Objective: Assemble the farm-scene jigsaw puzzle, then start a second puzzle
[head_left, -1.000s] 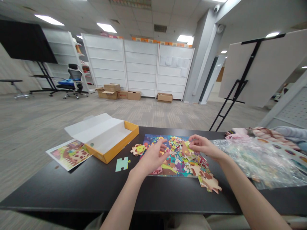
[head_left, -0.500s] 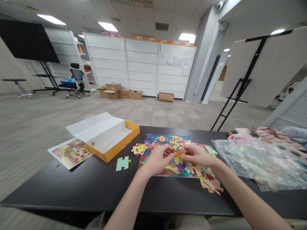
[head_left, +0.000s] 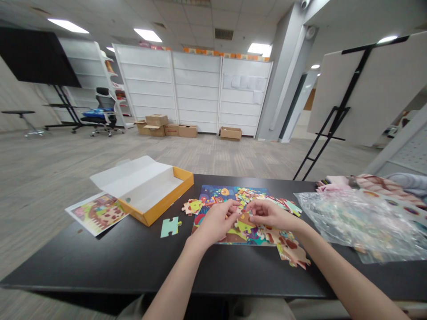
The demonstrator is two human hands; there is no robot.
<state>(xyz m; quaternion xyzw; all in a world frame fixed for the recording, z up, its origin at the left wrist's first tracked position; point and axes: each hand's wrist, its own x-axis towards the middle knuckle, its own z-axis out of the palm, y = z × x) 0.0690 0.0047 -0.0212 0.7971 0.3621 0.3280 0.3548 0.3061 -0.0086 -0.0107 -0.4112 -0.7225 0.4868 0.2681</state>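
My left hand (head_left: 218, 221) is over the middle of a pile of jigsaw pieces, thumb and fingers bent and slightly apart. Facing it, my right hand (head_left: 272, 215) has its index finger and thumb parted, the thumb close to a brown and yellow-green puzzle piece (head_left: 245, 223). That piece lies between the hands, over the pile; whether a fingertip still touches it is unclear. Under the pieces is a colourful printed sheet (head_left: 213, 192). Cow-patterned pieces (head_left: 292, 252) lie by my right wrist. A mint-green piece (head_left: 170, 227) sits alone left of the sheet, near a beige and yellow-green piece (head_left: 192, 206).
An open yellow box (head_left: 171, 199) with a white lid stands at the left of the black table (head_left: 126, 262). A picture sheet (head_left: 96, 214) is beside it. At the right lie a clear plastic bag (head_left: 360, 222) of pieces and folded cloths (head_left: 383, 186).
The brown and yellow-green piece, between my fingers before, is now lower and slightly left. My right fingers have parted from it and shifted a little left.
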